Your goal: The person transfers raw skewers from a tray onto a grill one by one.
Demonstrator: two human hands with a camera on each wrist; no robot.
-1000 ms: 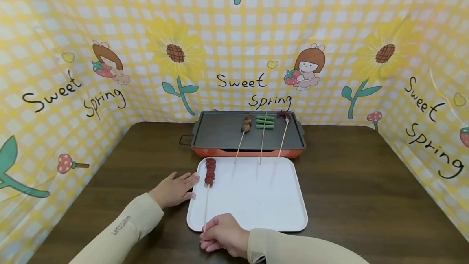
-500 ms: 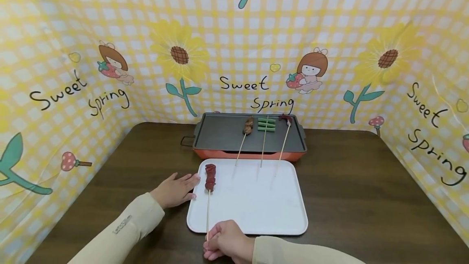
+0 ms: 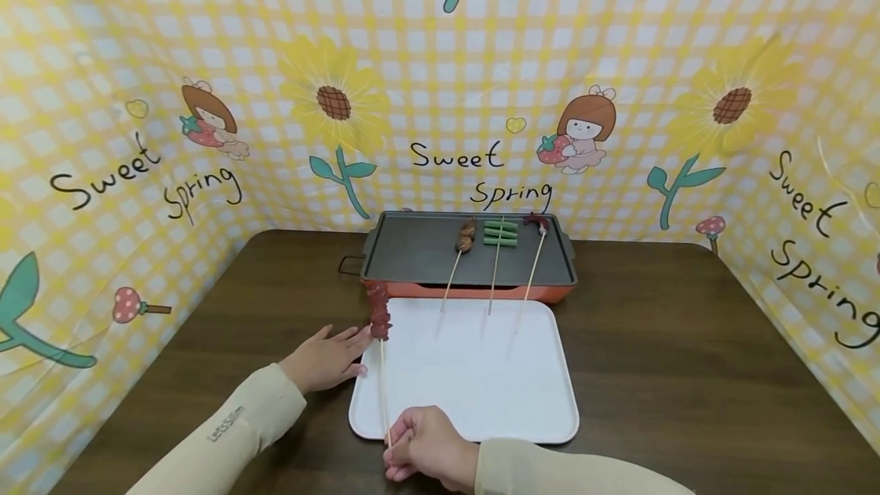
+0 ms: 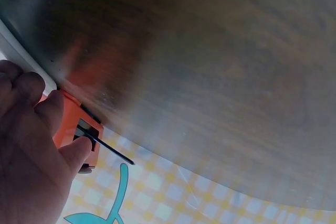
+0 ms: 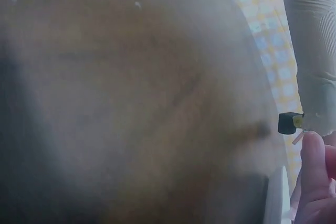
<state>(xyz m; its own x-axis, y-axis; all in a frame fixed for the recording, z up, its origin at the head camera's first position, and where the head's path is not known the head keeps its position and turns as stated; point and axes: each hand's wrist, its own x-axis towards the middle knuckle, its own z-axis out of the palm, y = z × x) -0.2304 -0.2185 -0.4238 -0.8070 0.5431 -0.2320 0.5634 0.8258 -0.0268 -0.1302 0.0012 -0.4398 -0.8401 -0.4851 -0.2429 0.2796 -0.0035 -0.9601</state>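
My right hand (image 3: 428,443) pinches the lower end of a wooden stick bearing chunks of dark red meat, a meat skewer (image 3: 380,315). The skewer slants up and left over the left side of a white tray (image 3: 474,380), and its meat overlaps the tray's far left corner in the head view. Fingers spread, my left hand (image 3: 321,359) rests with fingertips at the tray's left rim. The left wrist view has that hand (image 4: 31,145) beside the tray's edge. In the right wrist view, thumb and fingers of the right hand (image 5: 317,182) show at the lower right, near a short stick end (image 5: 298,138).
An orange-based griddle (image 3: 406,250) stands behind the tray. On it lie a brown meat skewer (image 3: 466,235), a green vegetable skewer (image 3: 500,234) and a dark red skewer (image 3: 538,224), their sticks reaching over the tray. A wire handle (image 3: 351,264) juts left. Patterned cloth surrounds the brown table (image 3: 660,357).
The meat end of the held skewer first shifts slightly toward me, then swings up and left toward the griddle's front left corner. My left hand stays at the tray's rim.
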